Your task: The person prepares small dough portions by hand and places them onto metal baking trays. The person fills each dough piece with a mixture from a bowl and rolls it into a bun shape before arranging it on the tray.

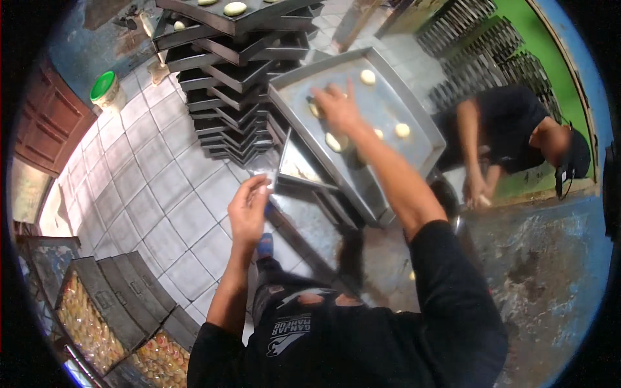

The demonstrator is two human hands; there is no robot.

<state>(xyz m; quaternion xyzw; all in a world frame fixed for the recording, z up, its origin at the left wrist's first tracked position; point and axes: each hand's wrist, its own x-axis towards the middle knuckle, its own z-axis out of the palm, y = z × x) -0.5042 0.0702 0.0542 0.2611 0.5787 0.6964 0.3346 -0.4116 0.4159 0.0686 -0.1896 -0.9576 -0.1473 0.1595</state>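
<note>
My right hand [337, 111] reaches over a large grey metal tray [414, 97], with its fingers apart. Just under its fingertips lies a pale oval dough piece [315, 110], and another dough piece [335, 142] sits beside the wrist. More dough pieces, including one near the far edge [368, 77] and one to the right [402, 130], are spaced over the tray. My left hand [248, 210] is raised to the left of the tray, its fingers curled toward the thumb. Something small and pale shows at those fingertips, too unclear to name.
A tall stack of dark trays [233, 84] rises at the far left of my tray. A co-worker [511, 129] in dark clothes works at the right. Crates of wrapped goods [87, 323] stand lower left; a green-lidded bucket [107, 90] sits on the tiled floor [152, 187].
</note>
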